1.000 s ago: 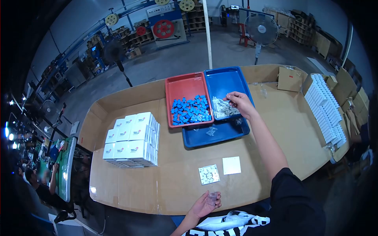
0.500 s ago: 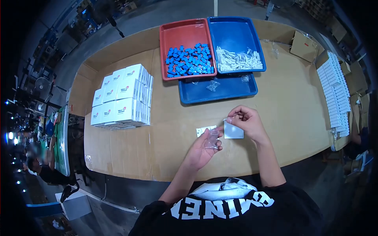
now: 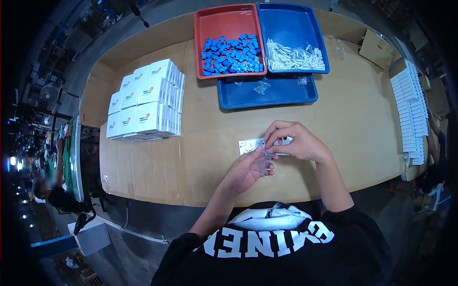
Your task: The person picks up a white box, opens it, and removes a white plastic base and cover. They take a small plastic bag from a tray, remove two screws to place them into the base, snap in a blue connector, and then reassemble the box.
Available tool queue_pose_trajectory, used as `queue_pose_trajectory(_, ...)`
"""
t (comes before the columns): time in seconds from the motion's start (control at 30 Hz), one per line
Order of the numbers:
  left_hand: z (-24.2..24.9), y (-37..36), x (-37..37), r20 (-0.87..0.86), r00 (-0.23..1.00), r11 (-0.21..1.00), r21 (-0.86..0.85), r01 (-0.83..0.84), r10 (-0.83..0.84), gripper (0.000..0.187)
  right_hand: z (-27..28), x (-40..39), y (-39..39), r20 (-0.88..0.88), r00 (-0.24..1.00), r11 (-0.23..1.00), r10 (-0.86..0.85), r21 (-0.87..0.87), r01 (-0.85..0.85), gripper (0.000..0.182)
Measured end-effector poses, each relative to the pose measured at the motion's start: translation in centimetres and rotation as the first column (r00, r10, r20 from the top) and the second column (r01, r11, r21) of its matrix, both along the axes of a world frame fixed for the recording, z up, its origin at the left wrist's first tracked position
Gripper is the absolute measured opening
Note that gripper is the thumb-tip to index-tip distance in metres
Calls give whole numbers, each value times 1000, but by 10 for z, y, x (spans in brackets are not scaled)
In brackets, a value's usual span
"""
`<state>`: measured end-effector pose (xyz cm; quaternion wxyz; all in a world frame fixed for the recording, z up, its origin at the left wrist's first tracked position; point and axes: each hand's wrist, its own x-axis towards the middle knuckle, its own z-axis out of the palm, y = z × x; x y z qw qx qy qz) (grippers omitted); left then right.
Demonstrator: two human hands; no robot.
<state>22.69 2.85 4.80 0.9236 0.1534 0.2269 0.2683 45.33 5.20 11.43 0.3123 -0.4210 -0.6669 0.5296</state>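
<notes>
My left hand (image 3: pixel 243 174) is closed around a small clear plastic bag (image 3: pixel 260 164), held with its mouth up. Over that mouth, my right hand (image 3: pixel 296 140) has its thumb and fingers pinched together. What sits between those fingertips is too small to make out. Just beyond my left fingers a white printed card (image 3: pixel 247 146) lies on the cardboard surface. Partly hidden under my right hand is a flat pale square piece (image 3: pixel 285 141).
A red tray (image 3: pixel 224 21) holds blue plastic parts (image 3: pixel 229 55). Beside it a blue tray (image 3: pixel 286 24) holds white sticks (image 3: pixel 296 57); a lower blue tray (image 3: pixel 286 97) has clear bags. White boxes (image 3: pixel 143 100) are stacked left, more white boxes (image 3: pixel 410 109) right. A person (image 3: pixel 59 195) sits far left.
My right hand has moved left from the pale square piece to the mouth of the bag in my left hand. The whole view has tilted, so the trays and boxes appear higher.
</notes>
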Motion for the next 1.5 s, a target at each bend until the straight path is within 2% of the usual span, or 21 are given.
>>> queue_pose_trajectory(0.07,2,-1,-1,-17,1000,1000,8,-4,4,40,-1,0,6,-33,998,997,56,54,-54,13)
queue_pose_trajectory(0.13,-1,-1,1,3,1000,1000,22,-16,15,39,-2,1,11,-46,985,985,165,-42,-167,13)
queue_pose_trajectory(0.23,-1,-1,-1,16,1000,999,30,-21,21,39,4,1,13,-93,979,974,180,-126,-191,15)
queue_pose_trajectory(0.47,1,4,3,30,999,1000,11,-17,17,39,7,2,15,-65,987,983,149,-104,-155,20)
queue_pose_trajectory(0.6,2,6,6,58,998,1000,-11,-11,12,39,17,-2,17,-13,978,951,206,-233,-203,34)
queue_pose_trajectory(0.67,0,6,7,19,1000,996,85,-1,0,39,16,-5,17,31,968,936,247,-265,-230,40)
queue_pose_trajectory(0.73,-1,7,9,32,999,996,86,-12,9,37,8,-7,15,93,945,925,312,-255,-281,47)
queue_pose_trajectory(0.87,0,6,12,24,999,998,57,-41,39,34,3,-6,17,82,957,947,280,-187,-261,50)
queue_pose_trajectory(0.93,-7,5,10,12,999,997,71,-41,40,35,-1,-4,18,72,957,959,282,-5,-282,51)
queue_pose_trajectory(0.97,-8,6,11,2,999,995,89,-36,36,35,1,-5,19,79,958,961,277,6,-278,51)
queue_pose_trajectory(1.03,-2,5,14,-16,999,993,114,-39,41,36,12,-10,15,84,922,878,377,-349,-328,52)
queue_pose_trajectory(1.1,0,4,16,-33,998,989,144,-39,44,36,8,-7,15,124,927,906,353,-292,-306,52)
queue_pose_trajectory(1.17,-7,5,14,9,1000,994,113,3,-4,38,6,1,19,77,936,885,344,-358,-297,49)
queue_pose_trajectory(1.2,-8,3,15,-35,999,995,103,5,-2,43,5,9,26,129,937,926,325,-245,-287,44)
queue_pose_trajectory(1.23,-8,1,15,-31,999,993,120,12,-8,43,7,18,34,138,939,932,316,-230,-280,44)
queue_pose_trajectory(1.3,-7,0,15,-24,999,999,15,30,-30,49,8,39,55,120,978,980,173,-120,-159,35)
queue_pose_trajectory(1.33,-5,-4,15,-13,999,999,29,41,-41,57,-12,54,73,86,994,998,64,0,-65,29)
queue_pose_trajectory(1.37,-3,-7,14,-14,999,998,43,45,-44,57,-21,66,91,83,995,996,-63,-54,67,25)
queue_pose_trajectory(1.4,-1,-11,14,21,999,999,12,39,-40,57,-30,75,108,62,977,978,-206,-25,208,25)
queue_pose_trajectory(1.47,-2,-20,14,79,996,998,-36,46,-43,59,-37,95,139,176,908,918,-380,193,346,26)
queue_pose_trajectory(1.5,-2,-24,14,78,996,999,-23,48,-46,59,-38,99,151,134,872,875,-471,200,442,26)
